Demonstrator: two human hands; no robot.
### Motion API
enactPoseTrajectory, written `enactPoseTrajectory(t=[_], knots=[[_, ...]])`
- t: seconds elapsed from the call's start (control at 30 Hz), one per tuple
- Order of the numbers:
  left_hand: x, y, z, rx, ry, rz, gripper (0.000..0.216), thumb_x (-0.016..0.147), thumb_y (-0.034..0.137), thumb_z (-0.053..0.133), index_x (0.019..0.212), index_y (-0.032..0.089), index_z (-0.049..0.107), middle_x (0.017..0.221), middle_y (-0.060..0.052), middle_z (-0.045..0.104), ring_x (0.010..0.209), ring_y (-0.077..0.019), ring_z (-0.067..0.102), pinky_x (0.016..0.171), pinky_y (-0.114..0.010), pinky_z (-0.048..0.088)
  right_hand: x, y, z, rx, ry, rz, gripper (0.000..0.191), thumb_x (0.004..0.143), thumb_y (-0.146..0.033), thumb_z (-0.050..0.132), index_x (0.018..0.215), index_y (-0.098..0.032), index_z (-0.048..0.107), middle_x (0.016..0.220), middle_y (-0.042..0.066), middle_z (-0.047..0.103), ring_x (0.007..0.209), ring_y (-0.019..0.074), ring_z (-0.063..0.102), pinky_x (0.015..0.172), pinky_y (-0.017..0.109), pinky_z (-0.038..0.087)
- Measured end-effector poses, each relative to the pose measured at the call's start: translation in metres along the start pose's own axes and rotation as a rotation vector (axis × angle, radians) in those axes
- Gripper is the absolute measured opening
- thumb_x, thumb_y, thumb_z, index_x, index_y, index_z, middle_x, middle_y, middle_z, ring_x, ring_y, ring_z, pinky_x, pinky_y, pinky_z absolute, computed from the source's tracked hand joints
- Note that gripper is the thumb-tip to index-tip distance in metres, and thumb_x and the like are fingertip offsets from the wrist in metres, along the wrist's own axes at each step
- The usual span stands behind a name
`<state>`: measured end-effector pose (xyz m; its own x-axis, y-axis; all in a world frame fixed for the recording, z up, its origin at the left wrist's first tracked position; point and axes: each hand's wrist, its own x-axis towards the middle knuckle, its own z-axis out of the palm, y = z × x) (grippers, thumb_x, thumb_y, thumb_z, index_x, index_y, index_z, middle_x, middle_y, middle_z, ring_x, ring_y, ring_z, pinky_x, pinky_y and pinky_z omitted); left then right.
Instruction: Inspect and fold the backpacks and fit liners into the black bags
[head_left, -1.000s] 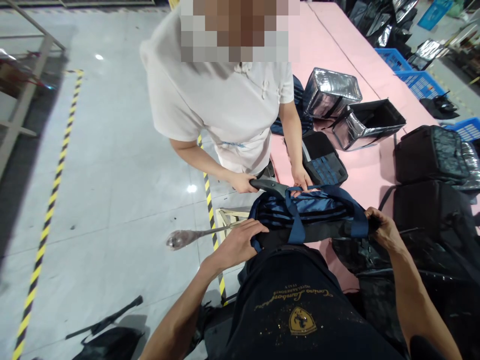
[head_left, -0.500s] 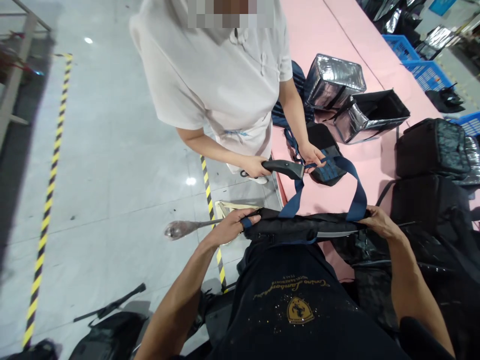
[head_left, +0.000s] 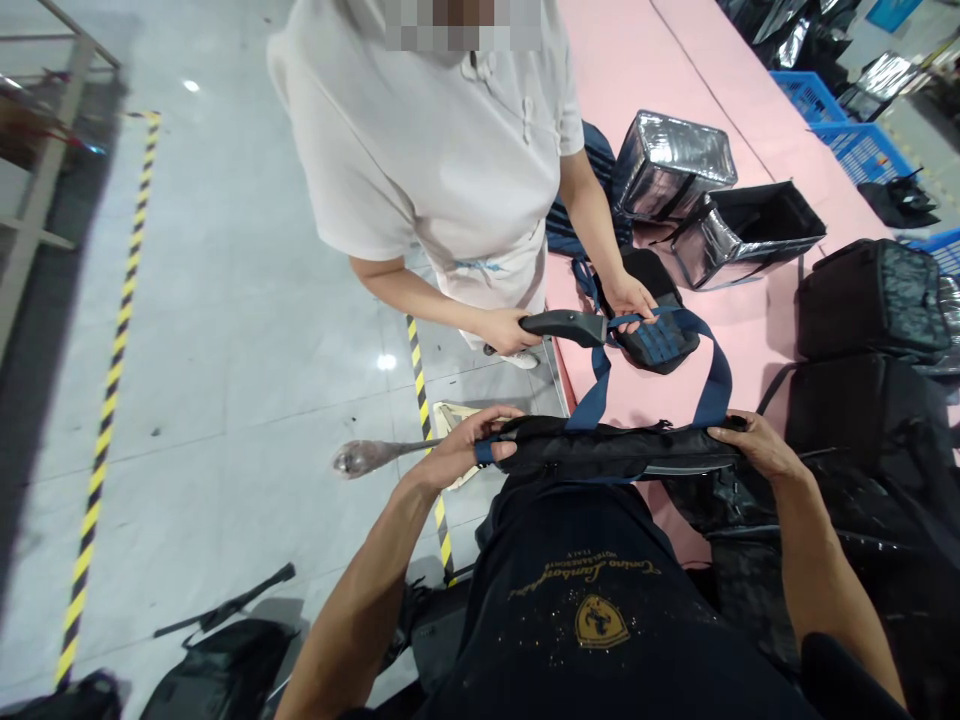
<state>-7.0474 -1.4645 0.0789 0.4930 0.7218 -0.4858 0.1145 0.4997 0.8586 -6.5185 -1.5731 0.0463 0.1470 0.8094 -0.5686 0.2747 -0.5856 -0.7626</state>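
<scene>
A dark blue and black bag lies flat against my chest, at the near edge of the pink table. My left hand is closed on its left end, my right hand on its right end. The bag's blue strap loops up away from me. A person in a white shirt stands opposite, one hand gripping a dark hand tool at the strap, the other hand pinching the strap beside it.
Silver-lined insulated bags and black bags cover the table to the right. Blue crates stand behind. Yellow-black tape runs along the grey floor on the left. More black bags lie on the floor by my feet.
The bag has been pulled flat toward me and its strap drawn up. The other person's tool and hand rose with the strap, away from the bag body.
</scene>
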Motion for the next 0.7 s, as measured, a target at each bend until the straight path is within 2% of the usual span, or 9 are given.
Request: enactPoseTrajectory(t=[0.07, 0.13, 0.27, 0.3, 0.37, 0.4, 0.47, 0.53, 0.7], knots=[[0.0, -0.002, -0.003, -0.035, -0.048, 0.008, 0.064, 0.07, 0.051, 0.102, 0.124, 0.023, 0.081, 0.112, -0.008, 0.082, 0.097, -0.0243, 0.072, 0.083, -0.031, 0.056, 0.001, 0.005, -0.002, 0.056, 0.01, 0.021, 0.057, 0.065, -0.069, 0.102, 0.091, -0.022, 0.082, 0.082, 0.002, 0.079, 0.074, 0.0225, 0.07, 0.071, 0.034, 0.061], [0.001, -0.003, -0.003, -0.045, -0.078, -0.001, 0.068, 0.067, 0.05, 0.104, 0.124, 0.022, 0.08, 0.108, -0.008, 0.081, 0.094, -0.0235, 0.072, 0.08, -0.031, 0.056, 0.002, 0.009, -0.004, 0.111, 0.008, 0.036, 0.056, 0.064, -0.065, 0.104, 0.094, -0.023, 0.082, 0.085, 0.001, 0.08, 0.075, 0.0216, 0.07, 0.073, 0.034, 0.061], [0.004, -0.001, 0.005, 0.026, -0.033, 0.012, 0.067, 0.068, 0.044, 0.105, 0.125, 0.023, 0.077, 0.105, -0.004, 0.079, 0.093, -0.0211, 0.071, 0.082, -0.03, 0.055, 0.003, 0.013, -0.005, 0.124, 0.016, 0.006, 0.055, 0.066, -0.068, 0.102, 0.091, -0.024, 0.08, 0.085, 0.001, 0.081, 0.074, 0.0218, 0.07, 0.071, 0.034, 0.06], [0.005, -0.001, 0.007, 0.042, -0.008, 0.021, 0.06, 0.072, 0.046, 0.102, 0.122, 0.023, 0.077, 0.104, -0.003, 0.078, 0.092, -0.0203, 0.07, 0.081, -0.029, 0.055, 0.002, 0.014, -0.004, 0.122, 0.023, 0.006, 0.055, 0.068, -0.071, 0.1, 0.088, -0.024, 0.08, 0.083, 0.001, 0.081, 0.073, 0.0219, 0.07, 0.07, 0.034, 0.06], [0.007, -0.002, 0.012, 0.071, 0.066, 0.04, 0.039, 0.082, 0.05, 0.094, 0.103, 0.021, 0.077, 0.091, -0.001, 0.072, 0.082, -0.0168, 0.064, 0.073, -0.027, 0.05, 0.002, 0.012, -0.003, 0.135, 0.045, 0.026, 0.058, 0.072, -0.077, 0.095, 0.087, -0.023, 0.081, 0.081, 0.003, 0.082, 0.072, 0.0222, 0.071, 0.07, 0.034, 0.06], [0.008, -0.003, 0.015, 0.084, 0.112, 0.051, 0.036, 0.086, 0.052, 0.091, 0.09, 0.021, 0.073, 0.081, 0.001, 0.066, 0.075, -0.0147, 0.058, 0.067, -0.025, 0.045, 0.001, 0.011, -0.002, 0.146, 0.053, 0.041, 0.058, 0.074, -0.078, 0.093, 0.089, -0.023, 0.082, 0.082, 0.003, 0.083, 0.073, 0.023, 0.073, 0.071, 0.034, 0.061], [0.01, -0.005, 0.018, 0.089, 0.184, 0.063, 0.045, 0.09, 0.055, 0.086, 0.074, 0.021, 0.062, 0.067, 0.005, 0.052, 0.064, -0.0122, 0.046, 0.057, -0.025, 0.034, 0.0, 0.007, 0.002, 0.165, 0.055, 0.062, 0.058, 0.078, -0.078, 0.091, 0.097, -0.023, 0.085, 0.086, 0.005, 0.085, 0.079, 0.0259, 0.077, 0.075, 0.036, 0.063], [0.011, -0.006, 0.02, 0.051, 0.211, 0.055, 0.049, 0.088, 0.057, 0.086, 0.07, 0.022, 0.057, 0.063, 0.005, 0.048, 0.06, -0.0119, 0.043, 0.054, -0.026, 0.03, -0.001, 0.002, 0.006, 0.18, 0.055, 0.06, 0.059, 0.079, -0.076, 0.091, 0.105, -0.023, 0.087, 0.09, 0.006, 0.087, 0.086, 0.0286, 0.08, 0.081, 0.037, 0.066], [0.013, -0.014, 0.017, -0.079, 0.216, 0.011, 0.044, 0.085, 0.058, 0.089, 0.076, 0.021, 0.066, 0.067, 0.003, 0.059, 0.061, -0.0149, 0.053, 0.057, -0.027, 0.039, -0.004, -0.006, 0.016, 0.233, 0.052, 0.046, 0.06, 0.08, -0.071, 0.094, 0.115, -0.024, 0.088, 0.101, 0.006, 0.089, 0.095, 0.0299, 0.083, 0.093, 0.041, 0.068]])
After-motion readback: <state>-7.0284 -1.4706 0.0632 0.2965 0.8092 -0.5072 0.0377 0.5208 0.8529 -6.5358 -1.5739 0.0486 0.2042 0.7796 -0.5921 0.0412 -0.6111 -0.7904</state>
